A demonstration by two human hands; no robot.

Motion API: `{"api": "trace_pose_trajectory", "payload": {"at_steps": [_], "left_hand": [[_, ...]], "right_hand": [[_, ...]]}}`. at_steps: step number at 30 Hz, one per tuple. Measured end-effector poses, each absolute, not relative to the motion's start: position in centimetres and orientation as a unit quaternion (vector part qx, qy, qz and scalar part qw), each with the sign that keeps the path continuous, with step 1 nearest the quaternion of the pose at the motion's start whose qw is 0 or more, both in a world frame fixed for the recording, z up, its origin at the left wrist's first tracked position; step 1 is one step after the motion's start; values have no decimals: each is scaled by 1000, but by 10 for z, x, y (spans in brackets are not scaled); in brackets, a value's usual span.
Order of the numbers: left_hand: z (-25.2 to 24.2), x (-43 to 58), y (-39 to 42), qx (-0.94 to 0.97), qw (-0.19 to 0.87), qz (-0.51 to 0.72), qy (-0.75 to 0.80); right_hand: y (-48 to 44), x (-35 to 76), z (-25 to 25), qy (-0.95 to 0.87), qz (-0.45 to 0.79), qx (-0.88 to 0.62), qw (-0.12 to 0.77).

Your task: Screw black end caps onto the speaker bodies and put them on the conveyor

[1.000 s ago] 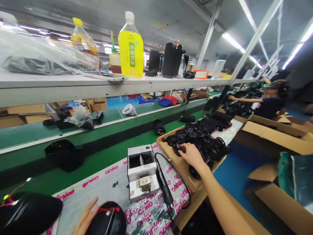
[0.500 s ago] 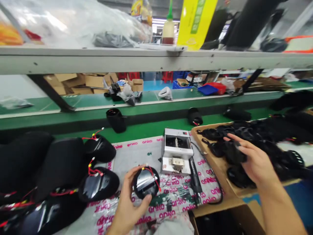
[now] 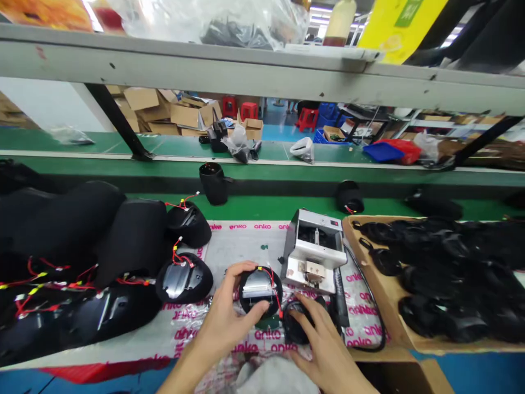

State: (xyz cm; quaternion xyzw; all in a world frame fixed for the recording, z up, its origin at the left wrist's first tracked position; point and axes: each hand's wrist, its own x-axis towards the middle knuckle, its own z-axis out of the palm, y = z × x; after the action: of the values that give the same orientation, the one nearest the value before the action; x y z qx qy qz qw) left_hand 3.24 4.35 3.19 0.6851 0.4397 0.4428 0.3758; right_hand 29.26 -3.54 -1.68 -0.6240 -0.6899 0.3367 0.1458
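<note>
Left hand (image 3: 229, 312): fingers curled, gripping the round black housing (image 3: 260, 290) by its left edge.
Right hand (image 3: 320, 342): half closed over a second black round part (image 3: 294, 324), touching it; grip unclear.
Housing: 12 o'clock from my wrists, silver plate (image 3: 254, 283) up, red wires (image 3: 275, 293) at 3 o'clock.
Hidden: second part's face, under my fingers.

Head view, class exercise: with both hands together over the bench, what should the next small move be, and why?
Probably bring the round black part under the right hand up to the wired black housing gripped by the left hand. They lie side by side over the printed anko sheet, with the housing's silver plate and red wires facing up.
</note>
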Motion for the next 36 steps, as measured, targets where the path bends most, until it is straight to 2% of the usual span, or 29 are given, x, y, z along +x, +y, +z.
{"api": "trace_pose_trajectory", "payload": {"at_steps": [6,9,13,18,26,36], "left_hand": [[60,34,41,772,162,467,399],[71,38,43,815,144,428,362],[75,47,48,807,135,434,377],[77,61,52,779,161,473,379],[73,67,57,735,236,502,389],[68,66,55,709,270,520,392]], "right_hand": [[-34,305,-1,-646,448,-583,204],[-30,310,22,-593,514,-554,278],[-13,304,46,-480,609,-472,419],[23,274,53,-378,636,-407,536],[43,260,63,-415,602,-384,565],[49,271,74,-517,558,-410,503]]}}
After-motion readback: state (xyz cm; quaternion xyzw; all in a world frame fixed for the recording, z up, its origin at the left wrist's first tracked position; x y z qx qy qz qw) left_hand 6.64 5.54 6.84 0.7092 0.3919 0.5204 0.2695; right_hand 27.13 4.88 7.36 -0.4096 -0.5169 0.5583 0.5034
